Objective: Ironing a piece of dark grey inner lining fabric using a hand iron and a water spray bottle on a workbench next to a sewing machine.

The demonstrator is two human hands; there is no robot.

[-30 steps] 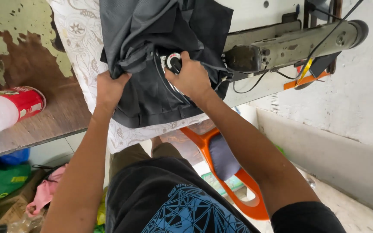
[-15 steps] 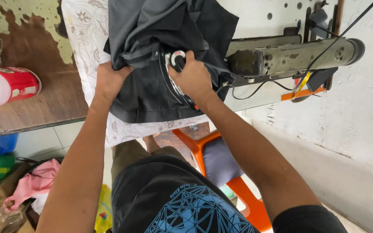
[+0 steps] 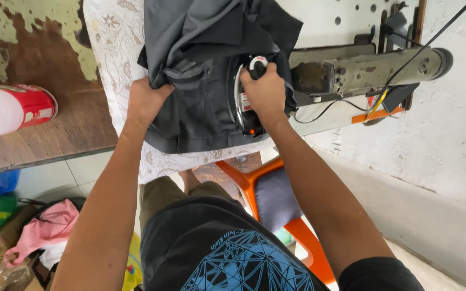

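Worn wooden table (image 3: 55,134) at left, white patterned cloth (image 3: 114,48) over it. Centre frame: left hand (image 3: 146,102) pinching dark grey garment (image 3: 200,81), right hand (image 3: 265,91) closed around iron (image 3: 246,108). Upper folds bunched, seemingly unpressed yet.

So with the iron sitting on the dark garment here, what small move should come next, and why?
Probably slide the iron toward the left hand. The right hand grips its handle at the right edge of the grey garment, while the left hand pins bunched folds, so the flat stretch between them looks unpressed.
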